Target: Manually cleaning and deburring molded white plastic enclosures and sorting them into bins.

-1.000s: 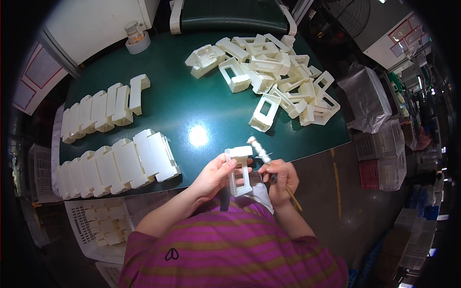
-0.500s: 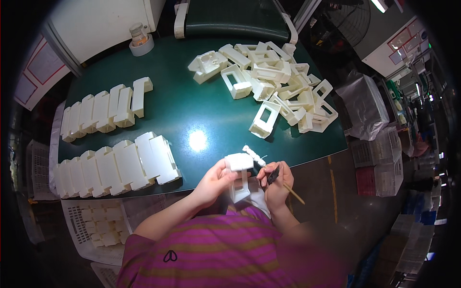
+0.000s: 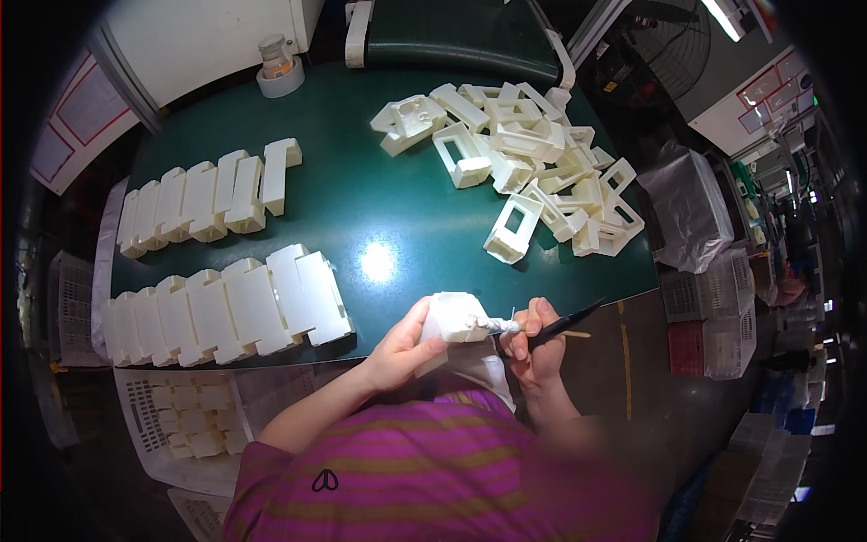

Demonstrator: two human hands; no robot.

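My left hand (image 3: 404, 350) is closed round a white plastic housing (image 3: 454, 318), held just off the near table edge. In my right hand (image 3: 536, 348) is a thin wooden stick (image 3: 576, 334) whose end is wrapped in white cloth (image 3: 494, 322). That wrapped end touches the right side of the housing. A slim black pointed tool (image 3: 569, 323) lies across the same fingers, its tip toward the right; its exact kind I cannot make out. Two rows of off-white plastic parts, a far row (image 3: 214, 200) and a near row (image 3: 226, 312), stand at the left.
A jumbled heap of off-white frames (image 3: 533, 144) covers the table's far right. Behind the green table (image 3: 334, 181) is a conveyor belt (image 3: 452, 45). A tape roll (image 3: 281, 81) holds a small jar. A white crate (image 3: 135, 406) of parts sits below left; bagged bins (image 3: 691, 208) stand right.
The housing has been turned from showing its open frame to showing a solid face. My right hand has swung the cloth-wrapped end onto it, and the black tool now points right.
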